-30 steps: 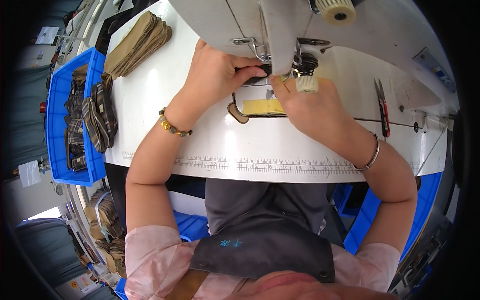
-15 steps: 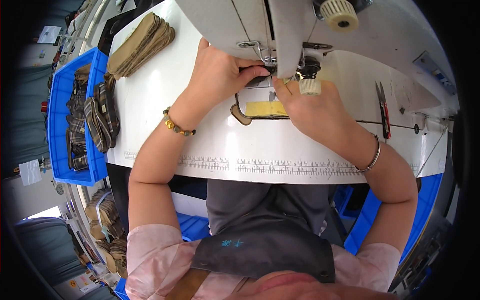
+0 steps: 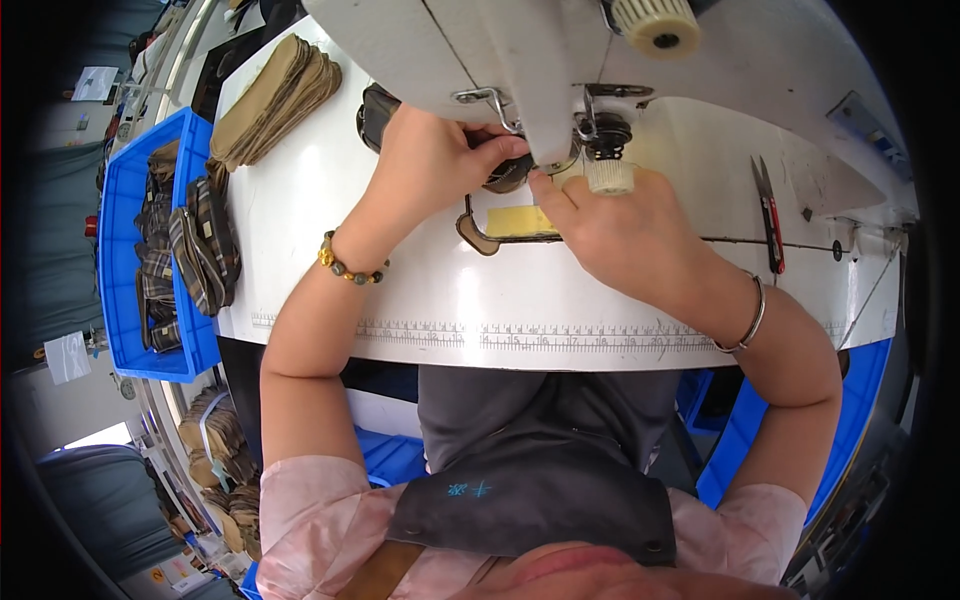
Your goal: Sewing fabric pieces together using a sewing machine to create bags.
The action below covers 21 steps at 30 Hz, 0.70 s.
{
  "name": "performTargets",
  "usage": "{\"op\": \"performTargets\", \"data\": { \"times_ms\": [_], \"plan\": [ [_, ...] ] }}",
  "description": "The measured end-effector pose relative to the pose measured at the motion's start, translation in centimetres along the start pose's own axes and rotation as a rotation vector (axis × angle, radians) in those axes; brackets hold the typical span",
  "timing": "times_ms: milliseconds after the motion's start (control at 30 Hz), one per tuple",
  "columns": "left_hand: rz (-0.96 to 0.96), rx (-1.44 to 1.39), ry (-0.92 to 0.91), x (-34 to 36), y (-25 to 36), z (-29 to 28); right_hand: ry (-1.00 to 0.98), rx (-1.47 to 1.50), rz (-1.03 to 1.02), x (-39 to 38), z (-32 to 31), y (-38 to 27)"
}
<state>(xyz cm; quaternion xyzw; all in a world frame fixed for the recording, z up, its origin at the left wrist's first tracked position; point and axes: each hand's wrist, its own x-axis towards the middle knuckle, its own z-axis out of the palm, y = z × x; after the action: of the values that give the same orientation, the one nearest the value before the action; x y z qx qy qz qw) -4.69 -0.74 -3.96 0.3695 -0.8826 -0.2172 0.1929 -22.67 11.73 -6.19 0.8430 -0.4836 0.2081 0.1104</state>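
Note:
My left hand point(image 3: 435, 165) is closed on a dark fabric piece point(image 3: 505, 173), thumb and fingers pinched at the presser-foot area of the white sewing machine point(image 3: 530, 50). More dark material point(image 3: 374, 115) shows behind that hand. My right hand point(image 3: 610, 235) is at the same piece, index fingertip by the needle area, other fingers curled and partly behind a cream knob point(image 3: 610, 177); what they hold is hidden. Just below the piece lie a yellow strip point(image 3: 515, 221) and a small tan-edged shape point(image 3: 477, 235).
A stack of tan pieces point(image 3: 270, 95) lies back left on the white table point(image 3: 400, 300). A blue bin point(image 3: 130, 300) and plaid pieces point(image 3: 200, 240) sit at the left. Red-handled scissors point(image 3: 771, 230) lie right. Further blue bins point(image 3: 390, 455) are below the table.
My left hand has shifted a little down and leftward with the dark piece, more of which shows behind it. My right hand has moved slightly down and left.

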Motion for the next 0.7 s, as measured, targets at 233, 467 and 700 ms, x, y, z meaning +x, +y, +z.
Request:
{"op": "performTargets", "data": {
  "times_ms": [233, 467, 700],
  "plan": [
    [-0.068, -0.114, -0.072, 0.0, -0.6, -0.3, -0.002, 0.051, 0.022, -0.1, 0.7, 0.2],
    [-0.190, -0.079, -0.089, 0.1, 1.1, -0.8, -0.064, 0.122, 0.079, 0.1, 0.6, -0.2],
    [-0.140, 0.002, -0.048, -0.1, 0.6, -0.2, -0.056, 0.144, 0.096, 0.3, 0.8, -0.4]
  ]
}}
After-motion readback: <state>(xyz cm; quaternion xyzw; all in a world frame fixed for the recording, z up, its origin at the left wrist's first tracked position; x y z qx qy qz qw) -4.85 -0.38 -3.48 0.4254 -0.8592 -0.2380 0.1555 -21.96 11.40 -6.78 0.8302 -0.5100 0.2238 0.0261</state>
